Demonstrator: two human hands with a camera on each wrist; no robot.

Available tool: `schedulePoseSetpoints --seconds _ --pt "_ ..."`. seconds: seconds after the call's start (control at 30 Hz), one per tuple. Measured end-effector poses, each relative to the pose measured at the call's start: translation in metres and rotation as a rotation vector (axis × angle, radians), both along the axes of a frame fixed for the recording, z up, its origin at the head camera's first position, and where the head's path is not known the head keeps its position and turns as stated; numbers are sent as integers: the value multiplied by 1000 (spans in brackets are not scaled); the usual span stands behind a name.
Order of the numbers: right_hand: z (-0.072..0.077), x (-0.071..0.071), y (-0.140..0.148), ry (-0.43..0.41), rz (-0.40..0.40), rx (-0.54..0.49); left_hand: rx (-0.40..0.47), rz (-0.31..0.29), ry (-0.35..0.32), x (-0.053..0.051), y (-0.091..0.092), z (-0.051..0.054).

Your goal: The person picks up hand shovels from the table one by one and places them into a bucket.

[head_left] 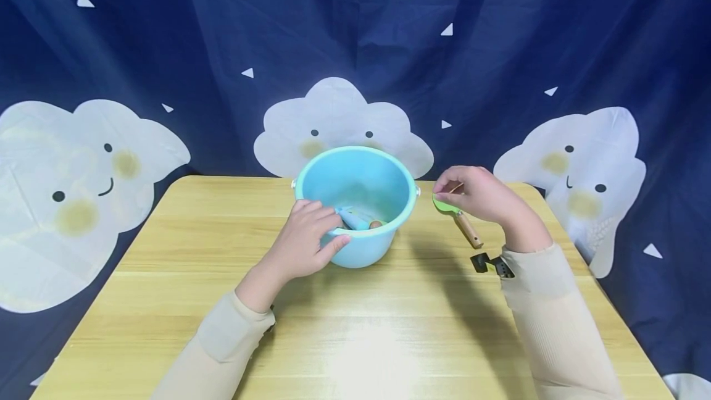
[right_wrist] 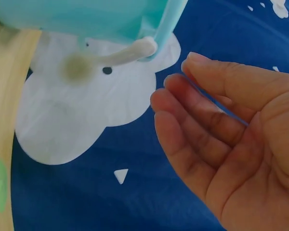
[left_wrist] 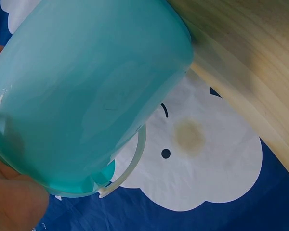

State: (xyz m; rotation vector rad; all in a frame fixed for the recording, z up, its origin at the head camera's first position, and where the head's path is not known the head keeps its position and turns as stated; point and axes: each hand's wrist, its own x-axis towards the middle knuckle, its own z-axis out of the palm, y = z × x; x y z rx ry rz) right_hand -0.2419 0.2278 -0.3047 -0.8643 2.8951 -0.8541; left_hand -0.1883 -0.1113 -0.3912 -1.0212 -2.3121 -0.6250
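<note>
A light blue bucket (head_left: 361, 249) stands toward the back middle of the table. My left hand (head_left: 300, 233) grips its near left rim, the thumb along the outer side; the left wrist view is filled mostly by the bucket's wall. Inside the bucket lie a blue tool (head_left: 355, 220) and a wooden handle end (head_left: 376, 225), partly hidden. To the right, a small tool with a green head (head_left: 444, 205) and a wooden handle lies on the table. Above that head is my right hand (head_left: 483, 196), its fingers loosely bent with nothing between them in the right wrist view.
The wooden table (head_left: 355, 307) ends behind the bucket at a dark blue curtain (head_left: 311, 23) with white clouds. The bucket's pale carrying handle (right_wrist: 127, 53) hangs at its far side. A black wrist device (head_left: 491, 265) sits at the right sleeve.
</note>
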Motion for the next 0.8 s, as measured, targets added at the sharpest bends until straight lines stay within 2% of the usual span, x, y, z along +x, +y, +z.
schedulePoseSetpoints --seconds 0.37,0.8 --pt "-19 -6 19 -57 -133 -16 5 -3 2 1 0 1" --pt "-44 -12 39 -82 -252 2 5 -4 0 1 0 0"
